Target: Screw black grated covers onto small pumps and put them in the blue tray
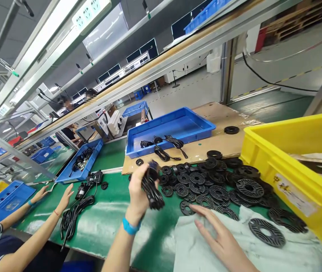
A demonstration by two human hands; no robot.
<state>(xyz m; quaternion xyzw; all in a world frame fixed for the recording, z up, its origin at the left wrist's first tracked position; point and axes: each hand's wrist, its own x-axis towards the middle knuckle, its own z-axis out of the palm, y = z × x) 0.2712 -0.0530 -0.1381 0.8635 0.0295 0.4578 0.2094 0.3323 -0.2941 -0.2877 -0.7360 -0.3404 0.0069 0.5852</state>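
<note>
My left hand (138,189), with a blue band at the wrist, is closed around a bundled black cable (153,192) held above the green bench. Low over a pale cloth (187,245) is my right hand (220,236), its fingers stretched out. Its fingertips are at the edge of a black slotted disc (186,207); whether they touch it I cannot tell. Behind lies a heap of similar black grooved discs (197,183). A larger grooved disc (267,232) rests on the cloth to the right.
A yellow bin (285,170) stands at the right. At the back, a blue tray (177,124) holds cables and small black parts. On the left, a co-worker's hands (64,200) reach over the bench near black cable assemblies (74,215). Another blue tray (94,158) holds small parts.
</note>
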